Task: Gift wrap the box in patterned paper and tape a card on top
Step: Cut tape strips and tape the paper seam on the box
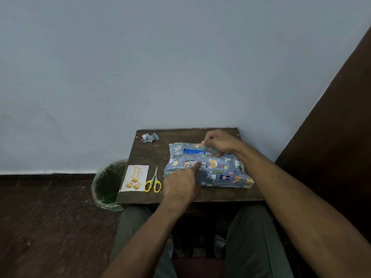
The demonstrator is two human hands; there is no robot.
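On the dark tabletop [144,153], the box [193,151] lies right of centre, mostly covered by patterned paper [220,171]; a blue strip of it shows at the far side. The right hand [219,142] has its grip pinching the far paper flap. The left hand [180,183] presses the near flap, forefinger extended. The card [135,178] and yellow scissors [153,182] lie left; a paper scrap [149,137] sits far left.

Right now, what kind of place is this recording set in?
Probably a plain room at home: a small wooden table pushed against a bare painted wall, and a lined waste bin on a dark floor.
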